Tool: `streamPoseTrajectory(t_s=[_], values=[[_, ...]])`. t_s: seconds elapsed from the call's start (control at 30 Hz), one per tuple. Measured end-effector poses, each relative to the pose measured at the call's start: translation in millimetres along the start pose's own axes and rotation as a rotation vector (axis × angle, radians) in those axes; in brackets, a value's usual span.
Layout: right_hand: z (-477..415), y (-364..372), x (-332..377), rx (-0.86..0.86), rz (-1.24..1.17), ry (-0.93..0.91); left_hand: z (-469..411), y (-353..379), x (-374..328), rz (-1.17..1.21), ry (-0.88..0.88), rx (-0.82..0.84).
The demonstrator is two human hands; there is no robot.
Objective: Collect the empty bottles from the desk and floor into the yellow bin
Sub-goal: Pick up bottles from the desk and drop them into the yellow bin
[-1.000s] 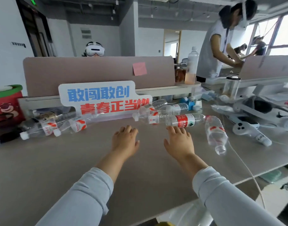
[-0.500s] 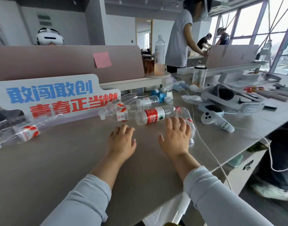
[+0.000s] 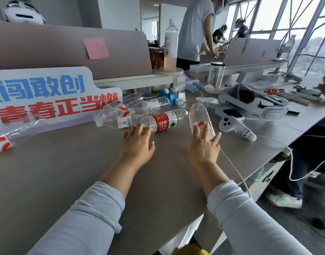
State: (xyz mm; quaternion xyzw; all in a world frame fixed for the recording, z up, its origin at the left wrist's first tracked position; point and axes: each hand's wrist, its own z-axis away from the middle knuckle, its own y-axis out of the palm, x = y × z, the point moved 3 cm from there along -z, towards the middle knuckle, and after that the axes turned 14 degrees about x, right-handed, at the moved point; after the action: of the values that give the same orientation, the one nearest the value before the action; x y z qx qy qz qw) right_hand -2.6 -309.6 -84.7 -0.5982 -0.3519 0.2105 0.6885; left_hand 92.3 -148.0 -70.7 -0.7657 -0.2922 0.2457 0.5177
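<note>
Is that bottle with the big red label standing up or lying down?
Lying down. The red-label bottle rests on its side on the desk, its long side flat against the top, just beyond the left hand.

A single head-worn wide-angle camera looks forward and down from close above the desk (image 3: 47,181), toward both hands, the partition (image 3: 47,46) and the windows at right.

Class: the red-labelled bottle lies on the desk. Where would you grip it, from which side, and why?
Grip the red-labelled bottle round its labelled middle, from above on the near side. It lies on its side across the desk, so fingers can span its round body there; other bottles crowd its far side, and the left hand is at its near edge.
</note>
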Motion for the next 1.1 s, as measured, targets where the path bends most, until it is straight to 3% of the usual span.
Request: streamPoseTrajectory(t_s=[0.17,0.53,0.77,1.0,1.1], values=[[-4.2,-5.4,-7.1,-0.031,-0.07,-0.016,-5.6,2.7,-0.4,-0.031,0.026,-0.016],[-6.6,-20.8,-4.9,-0.539,-0.189,-0.367,-37.0,16.4,2.1,0.016,0.048,-0.029],[-10.5,-13.7,-3.6,-0.503,-0.25,-0.407,-60.0,38.4,1.8,0.035,-0.031,0.197],[-5.5,-13.6,-2.1,-0.573,-0.229,-0.466,-43.6,26.4,-4.5,0.139,0.03,0.03],[1.4,-18.8,0.2,-0.606,-0.227,-0.49,-28.5,10.5,-3.9,0.169,0.096,-0.175]])
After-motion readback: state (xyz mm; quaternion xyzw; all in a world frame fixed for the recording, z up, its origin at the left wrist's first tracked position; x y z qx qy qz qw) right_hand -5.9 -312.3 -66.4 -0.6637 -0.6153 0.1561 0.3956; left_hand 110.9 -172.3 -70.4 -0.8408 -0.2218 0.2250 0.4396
